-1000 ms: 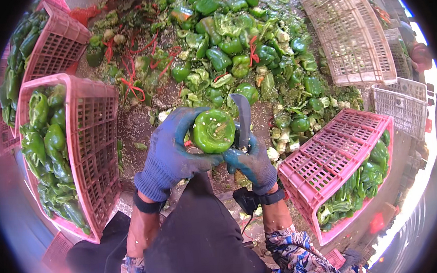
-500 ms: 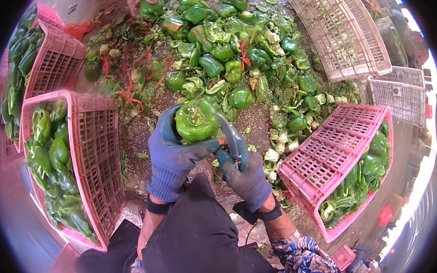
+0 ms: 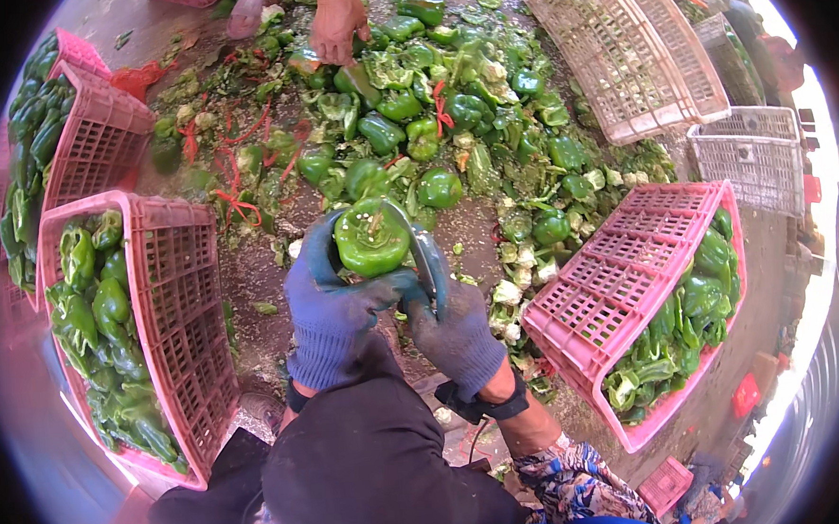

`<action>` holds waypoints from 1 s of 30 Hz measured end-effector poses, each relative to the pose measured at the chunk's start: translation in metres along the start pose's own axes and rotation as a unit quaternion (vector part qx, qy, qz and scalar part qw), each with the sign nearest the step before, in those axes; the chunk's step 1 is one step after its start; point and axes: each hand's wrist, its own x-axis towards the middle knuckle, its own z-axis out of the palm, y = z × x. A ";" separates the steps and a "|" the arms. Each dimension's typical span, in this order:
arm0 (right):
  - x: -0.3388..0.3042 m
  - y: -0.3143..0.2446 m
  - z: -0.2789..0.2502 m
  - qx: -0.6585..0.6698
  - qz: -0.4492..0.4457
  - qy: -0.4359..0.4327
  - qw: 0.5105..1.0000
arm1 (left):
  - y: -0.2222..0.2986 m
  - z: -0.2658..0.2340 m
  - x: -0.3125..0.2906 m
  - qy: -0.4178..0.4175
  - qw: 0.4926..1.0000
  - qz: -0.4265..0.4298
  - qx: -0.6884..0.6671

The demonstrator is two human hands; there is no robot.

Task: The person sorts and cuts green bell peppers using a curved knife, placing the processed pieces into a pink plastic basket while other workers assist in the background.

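A green bell pepper (image 3: 369,241) sits in my left hand (image 3: 329,305), its top face up and sprinkled with pale seeds. The blue-gloved fingers wrap round its left side and underside. My right hand (image 3: 456,331), gloved too, is closed on a knife with a curved blade (image 3: 428,252); the handle is hidden in the fist. The blade lies along the pepper's right edge, and whether it cuts into the flesh I cannot tell. Beyond, a heap of green peppers and trimmings (image 3: 430,100) covers the floor. Another person's bare hand (image 3: 336,29) reaches into it.
Pink crates of green peppers stand at left (image 3: 181,322), far left (image 3: 100,136) and tilted at right (image 3: 633,270). A pale crate (image 3: 627,52) leans at the far right near a white crate (image 3: 751,159). Red ties (image 3: 236,196) lie among the scraps.
The knife blade has shifted closer round the pepper's top right edge. The other person's hand, earlier on a pepper at the far edge, has moved right and now reaches into the heap.
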 end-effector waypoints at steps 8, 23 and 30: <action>0.008 0.016 0.017 -0.023 -0.028 0.076 0.996 | -0.003 0.005 0.007 -0.040 0.967 0.077 0.238; 0.074 -0.102 0.025 -0.097 -0.283 -0.030 0.954 | 0.123 -0.049 -0.033 0.216 0.912 0.240 0.253; 0.065 -0.144 0.060 -0.127 -0.284 -0.078 0.947 | 0.135 -0.097 -0.060 0.253 0.944 0.196 0.075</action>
